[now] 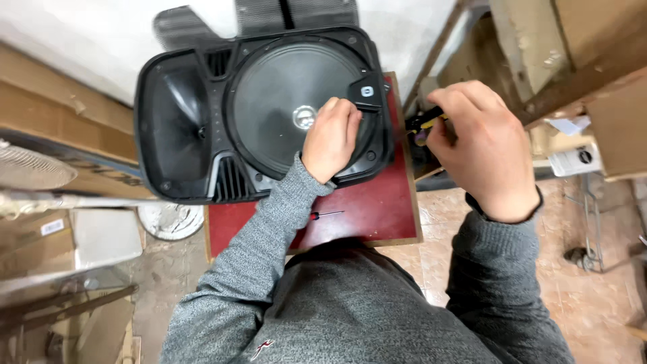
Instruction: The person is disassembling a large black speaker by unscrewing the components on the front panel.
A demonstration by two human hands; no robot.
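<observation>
Nearest the camera are two grey knit sleeves, ribbed at the cuffs. Beyond them lies a dark red table (377,209) with a pale wooden edge, smooth and a little glossy. One thin screwdriver (327,214) with a dark handle lies on it, just beside the left sleeve.

The left hand (330,138) rests curled into a loose fist on the speaker (259,111), its fingers closed against the black driver cone; whether it pinches anything small I cannot tell. The speaker is one black moulded plastic cabinet lying face up on the table, overhanging its left edge. It has one large round cone with a shiny metal centre, one flared horn at the left, and two ribbed vents. A small black tab with a pale square mark sits at the cone's right rim, just above the left hand.

The right hand (482,145) is well apart from the left, off the table's right edge, clamped on a tool (424,121) with a black and yellow grip.

Farther off, at right, brown cardboard boxes (606,81) stand stacked, with one white label bearing a round dark mark on the lower box. At left, flat cardboard leans by a white wall; one white round tub sits on the floor below the speaker.
</observation>
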